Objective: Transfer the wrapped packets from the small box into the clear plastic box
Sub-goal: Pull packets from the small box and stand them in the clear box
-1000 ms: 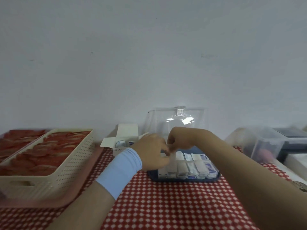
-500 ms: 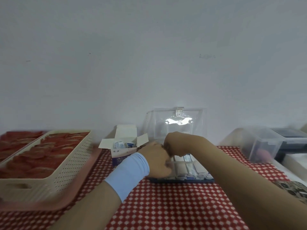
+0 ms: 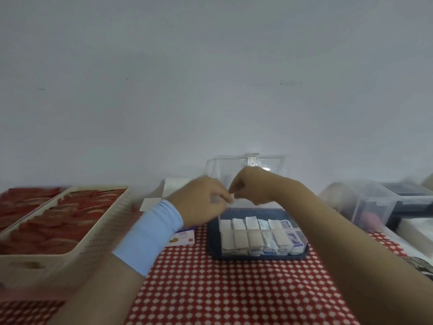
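**Two hands meet over a partly filled clear box**

Two forearms reach in over the red checked tablecloth (image 3: 222,289), the left one wearing a pale blue wristband (image 3: 150,235). Just beyond the cloth's bare stretch sits the clear plastic box (image 3: 304,242) on its dark base. Several wrapped packets (image 3: 251,233) already stand side by side in a row against its front wall.

Above the box's left rear corner, the left hand (image 3: 199,200) and the right hand (image 3: 251,186) come together. Both sets of fingers are curled inward, with the fingertips (image 3: 226,198) touching or nearly so. Blur hides the spot where they meet, so I cannot tell whether a packet is pinched there or who has it.

Behind and under the left hand is the small box (image 3: 181,238). Only its printed front and white flaps show, and its contents are hidden. A cream basket (image 3: 103,233) of red items lies to the far left. The clear box's lid (image 3: 274,165) stands open against the wall.

The packets look light, flat and soft, in thin paper wrap that creases easily. A gentle pinch on the short end, thumb against forefinger, should hold one. Each then probably needs lowering upright into the gap at the left of the row. A hard squeeze could crumple the wrap, and a careless nudge could topple the neighbours.
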The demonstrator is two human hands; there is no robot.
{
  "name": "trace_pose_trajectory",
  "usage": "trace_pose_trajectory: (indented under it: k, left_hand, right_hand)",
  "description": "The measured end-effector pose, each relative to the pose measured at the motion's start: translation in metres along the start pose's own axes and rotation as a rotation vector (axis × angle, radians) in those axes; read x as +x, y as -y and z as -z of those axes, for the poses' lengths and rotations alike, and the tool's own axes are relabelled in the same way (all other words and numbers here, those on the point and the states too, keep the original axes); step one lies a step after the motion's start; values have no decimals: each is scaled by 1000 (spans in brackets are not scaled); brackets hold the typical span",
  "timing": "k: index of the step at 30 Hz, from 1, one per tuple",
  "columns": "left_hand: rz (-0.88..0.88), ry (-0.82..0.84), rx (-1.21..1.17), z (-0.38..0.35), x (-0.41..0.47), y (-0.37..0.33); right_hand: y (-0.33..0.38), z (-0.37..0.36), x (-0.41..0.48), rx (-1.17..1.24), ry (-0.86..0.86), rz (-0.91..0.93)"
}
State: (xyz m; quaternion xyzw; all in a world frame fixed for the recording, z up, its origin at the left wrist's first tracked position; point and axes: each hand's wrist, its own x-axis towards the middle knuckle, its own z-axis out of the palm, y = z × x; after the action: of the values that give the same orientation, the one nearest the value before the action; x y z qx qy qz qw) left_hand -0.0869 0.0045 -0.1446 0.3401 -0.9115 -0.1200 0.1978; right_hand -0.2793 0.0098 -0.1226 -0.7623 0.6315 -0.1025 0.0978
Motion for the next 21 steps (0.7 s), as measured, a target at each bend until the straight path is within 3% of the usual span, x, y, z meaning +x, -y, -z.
trace_pose_trajectory:
  k: [4, 9, 15, 21]
  left_hand:
    - [231, -189, -13, 33, -11, 39]
    - [467, -136, 102, 31, -33, 79]
    - [455, -144, 137, 21, -44, 85]
    - [474, -179, -1, 20, -46, 102]
  right_hand:
    - [28, 14, -2, 75, -137, 48]
    - [66, -5, 16, 66, -150, 117]
    - [94, -38, 42, -25, -67, 164]
    - [110, -61, 67, -229, -63, 153]
